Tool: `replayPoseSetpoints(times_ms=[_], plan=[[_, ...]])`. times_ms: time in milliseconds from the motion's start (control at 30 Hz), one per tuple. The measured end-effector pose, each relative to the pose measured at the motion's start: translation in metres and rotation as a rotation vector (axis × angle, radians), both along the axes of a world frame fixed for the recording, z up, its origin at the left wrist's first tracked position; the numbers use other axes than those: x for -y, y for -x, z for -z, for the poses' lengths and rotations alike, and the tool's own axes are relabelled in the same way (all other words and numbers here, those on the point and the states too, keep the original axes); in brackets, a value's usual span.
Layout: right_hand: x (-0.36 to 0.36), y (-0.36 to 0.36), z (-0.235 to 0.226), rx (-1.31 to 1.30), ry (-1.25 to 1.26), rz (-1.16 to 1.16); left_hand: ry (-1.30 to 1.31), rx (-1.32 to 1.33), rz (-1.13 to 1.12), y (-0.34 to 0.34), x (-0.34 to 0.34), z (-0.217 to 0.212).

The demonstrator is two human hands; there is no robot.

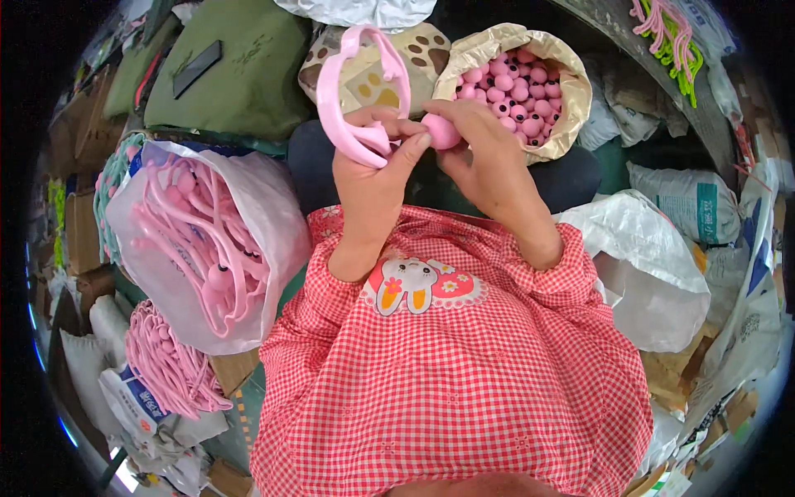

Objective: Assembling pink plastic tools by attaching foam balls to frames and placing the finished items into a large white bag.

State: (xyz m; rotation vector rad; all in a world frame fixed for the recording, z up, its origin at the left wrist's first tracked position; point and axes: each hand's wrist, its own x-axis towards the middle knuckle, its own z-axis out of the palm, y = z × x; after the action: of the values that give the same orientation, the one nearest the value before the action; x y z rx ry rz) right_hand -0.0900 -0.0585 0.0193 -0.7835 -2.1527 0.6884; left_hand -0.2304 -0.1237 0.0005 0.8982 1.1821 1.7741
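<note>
My left hand (369,190) is closed around a glossy pink rubber strap (330,106), whose wide loop stands up above the fingers. Pinched in my right hand (495,161) is a smooth pink ball (441,131). The two hands meet above my lap, and the left thumb tip reaches the ball's near side. Whether strap and ball are joined is hidden by the fingers. Just beyond the right hand stands a tan sack (577,103) full of pink balls (519,93) with black spots.
To the left, an open white bag (277,248) holds pink straps (178,215) with balls on them. Below it lies a bundle of pink cords (166,364). A paw-print cushion (426,54) and a green padded bundle (257,70) are ahead; a silvery white bag (654,273) sits right.
</note>
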Motion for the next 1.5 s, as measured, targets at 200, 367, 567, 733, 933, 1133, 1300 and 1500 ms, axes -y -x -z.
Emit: replayPoseSetpoints(times_ms=[200, 367, 567, 733, 933, 1133, 1300, 1500], plan=[[0.008, -0.001, 0.009, 0.064, 0.003, 0.083, 0.118, -0.114, -0.058, 0.0, 0.0, -0.001], [-0.017, -0.004, 0.026, -0.177, 0.27, 0.28, 0.159, -0.103, 0.095, -0.001, 0.004, -0.011], [-0.015, -0.014, 0.016, -0.796, 1.055, -0.195, 0.215, 0.035, 0.061, 0.005, 0.006, -0.013], [-0.006, -0.006, 0.019, -0.711, 0.99, -0.279, 0.042, 0.21, 0.069, -0.004, 0.002, -0.016], [-0.001, 0.005, 0.026, -0.586, 0.665, -0.353, 0.114, 0.079, 0.056, 0.004, 0.006, -0.01], [0.006, -0.007, 0.014, -0.089, 0.361, -0.146, 0.157, -0.022, 0.031, 0.009, 0.005, -0.006], [0.005, -0.004, 0.02, -0.28, 0.395, -0.158, 0.222, -0.111, -0.051, 0.018, 0.006, -0.011], [-0.003, -0.009, 0.022, -0.722, 1.009, -0.26, 0.223, -0.037, -0.122, 0.024, 0.006, -0.009]])
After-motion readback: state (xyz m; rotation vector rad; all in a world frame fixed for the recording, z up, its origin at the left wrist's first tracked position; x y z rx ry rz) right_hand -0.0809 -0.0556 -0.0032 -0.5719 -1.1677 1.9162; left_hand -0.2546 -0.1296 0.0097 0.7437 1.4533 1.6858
